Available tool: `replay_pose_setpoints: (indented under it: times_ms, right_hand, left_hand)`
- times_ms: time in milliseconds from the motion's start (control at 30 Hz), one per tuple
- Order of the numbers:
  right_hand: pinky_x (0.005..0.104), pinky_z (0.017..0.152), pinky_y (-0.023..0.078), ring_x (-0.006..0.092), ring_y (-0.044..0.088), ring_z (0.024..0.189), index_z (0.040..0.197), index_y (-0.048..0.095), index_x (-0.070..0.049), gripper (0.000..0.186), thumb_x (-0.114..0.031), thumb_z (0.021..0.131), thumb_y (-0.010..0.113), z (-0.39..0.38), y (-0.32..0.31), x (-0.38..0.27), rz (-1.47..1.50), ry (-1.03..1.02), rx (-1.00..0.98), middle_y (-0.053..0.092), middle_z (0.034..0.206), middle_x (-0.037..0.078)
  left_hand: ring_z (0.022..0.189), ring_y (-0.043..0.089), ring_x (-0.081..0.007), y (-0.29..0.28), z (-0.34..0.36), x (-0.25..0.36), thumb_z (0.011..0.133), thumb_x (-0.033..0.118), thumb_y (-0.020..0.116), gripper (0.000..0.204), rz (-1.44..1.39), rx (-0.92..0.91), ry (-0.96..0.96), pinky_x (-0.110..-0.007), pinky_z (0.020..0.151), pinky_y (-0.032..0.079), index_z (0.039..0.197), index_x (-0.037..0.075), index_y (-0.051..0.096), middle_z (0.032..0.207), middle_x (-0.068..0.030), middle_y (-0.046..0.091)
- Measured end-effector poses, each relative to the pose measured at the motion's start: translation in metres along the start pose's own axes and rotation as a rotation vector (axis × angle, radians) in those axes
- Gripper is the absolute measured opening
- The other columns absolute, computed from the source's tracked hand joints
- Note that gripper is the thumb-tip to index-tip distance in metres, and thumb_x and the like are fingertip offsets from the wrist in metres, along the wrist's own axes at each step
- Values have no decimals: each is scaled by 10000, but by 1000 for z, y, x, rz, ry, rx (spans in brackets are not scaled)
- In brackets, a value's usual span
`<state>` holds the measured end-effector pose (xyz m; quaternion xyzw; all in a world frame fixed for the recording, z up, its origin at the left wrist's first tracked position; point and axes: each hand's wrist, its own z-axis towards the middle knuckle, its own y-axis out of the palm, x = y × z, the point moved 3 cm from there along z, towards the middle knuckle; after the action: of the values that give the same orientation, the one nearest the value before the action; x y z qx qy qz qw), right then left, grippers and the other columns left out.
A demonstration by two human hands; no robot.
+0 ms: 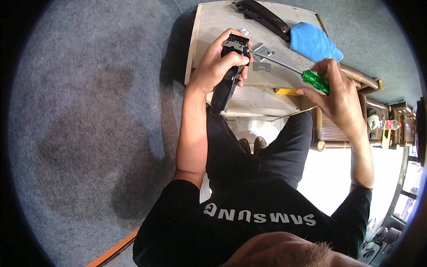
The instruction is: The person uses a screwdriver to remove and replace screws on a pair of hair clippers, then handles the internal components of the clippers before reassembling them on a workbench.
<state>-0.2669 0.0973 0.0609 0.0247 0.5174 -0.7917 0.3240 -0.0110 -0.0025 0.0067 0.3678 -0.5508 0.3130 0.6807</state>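
My left hand point(211, 70) is closed around a black hair clipper point(226, 89), held over the table with its head pointing away from me and its thumb across the upper body. A bare metal plate shows at the clipper's head. In my right hand point(341, 102) is a screwdriver point(315, 81) with a clear green handle, gripped by the fingers. Its long shaft runs left to the clipper's side, by my left thumb; whether the tip touches is too small to tell. Beyond and beside the clipper lie a flat metal clipper blade point(262, 67) and another metal piece point(262, 52).
A second, dark clipper point(267, 20) lies at the table's far side, against a folded blue cloth point(313, 42). The pale wooden table point(209, 22) has an open drawer space facing me, with a yellow item point(287, 91) at its edge. Bamboo furniture point(340, 120) stands right.
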Motion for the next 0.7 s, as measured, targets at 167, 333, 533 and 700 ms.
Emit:
replay_pose_setpoints:
  times_ms: [167,333,533,700]
  right_hand:
    - [360,601,540,231,704,659,1047,669,-37,271,-243,932,801,2,-4,-3,-432,-318,168,697,817,75]
    - [364,599,540,230,709,674,1045,669,-32,278,-262,945,789,1,-6,1,-183,-34,-82,698,815,84]
    - [362,595,544,226,703,679,1048,687,-40,284,-280,939,794,-3,3,6,-68,-66,38,671,795,78]
    - [353,594,545,213,682,661,1045,688,-42,305,-299,928,804,2,-2,-2,-497,-359,219,634,767,62]
  left_hand:
    - [665,650,-139,0,-1,0,829,106,623,383,3,16,-10,-303,529,569,1202,29,587,935,-118,653]
    - [662,649,-136,1,-1,1,824,110,625,384,18,4,-9,-302,531,570,1200,37,589,933,-116,655]
    - [661,649,-135,1,0,0,827,116,627,384,1,2,-12,-302,527,570,1201,37,590,932,-113,655]
    - [661,648,-131,0,0,0,828,120,626,384,10,14,-8,-304,529,568,1201,37,591,931,-114,655]
